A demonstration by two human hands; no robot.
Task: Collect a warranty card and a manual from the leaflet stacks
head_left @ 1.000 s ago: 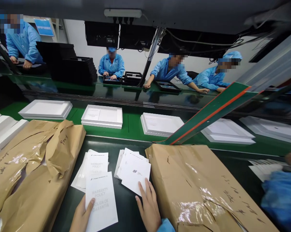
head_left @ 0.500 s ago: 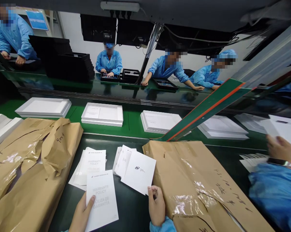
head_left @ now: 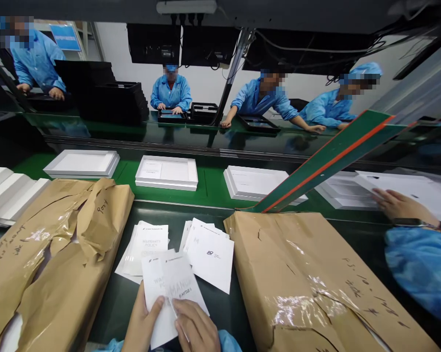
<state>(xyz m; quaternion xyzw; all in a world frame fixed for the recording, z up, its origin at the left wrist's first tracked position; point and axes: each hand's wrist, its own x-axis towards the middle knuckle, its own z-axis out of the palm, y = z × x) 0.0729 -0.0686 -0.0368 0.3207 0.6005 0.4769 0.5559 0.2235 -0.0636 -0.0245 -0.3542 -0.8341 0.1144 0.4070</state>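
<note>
We find both hands at the near desk edge. The left hand grasps the warranty leaflet; the right hand pinches a manual booklet laid over it, long axes pointing away, both stacks just beyond.

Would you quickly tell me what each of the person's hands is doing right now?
Left hand: closed on the warranty leaflet, thumb on top.
Right hand: closed on the manual booklet, laid over the leaflet.
</note>
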